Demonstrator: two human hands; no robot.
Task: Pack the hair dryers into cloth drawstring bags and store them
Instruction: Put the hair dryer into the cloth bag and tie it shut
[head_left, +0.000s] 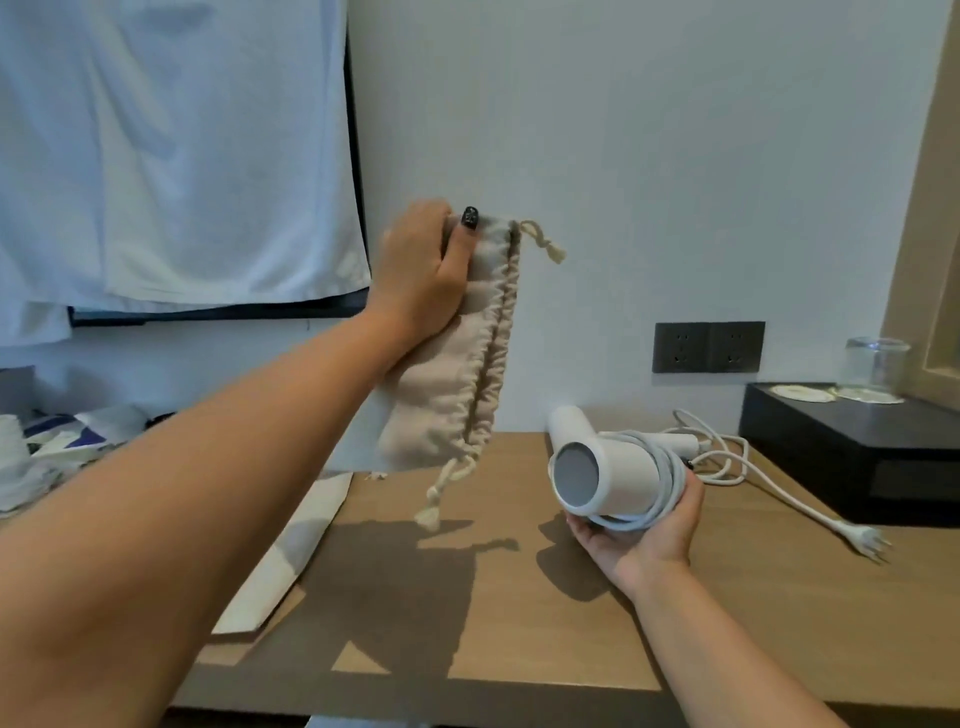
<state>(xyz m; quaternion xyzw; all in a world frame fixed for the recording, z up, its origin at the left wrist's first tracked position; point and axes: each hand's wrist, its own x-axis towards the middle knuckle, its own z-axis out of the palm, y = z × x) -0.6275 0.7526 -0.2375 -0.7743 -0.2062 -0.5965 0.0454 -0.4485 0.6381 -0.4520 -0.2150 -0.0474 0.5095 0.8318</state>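
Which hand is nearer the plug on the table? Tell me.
Right. The right hand holds the dryer just left of the plug; the left hand grips the bag raised far to the left.

A black box (831, 447) bearing an upturned glass (877, 366) sits on the wooden desk (519, 623) below a wall socket (707, 346).

bare wooden desk (519, 613) in front, black box (831, 457) and trailing cord (769, 488) crowding right
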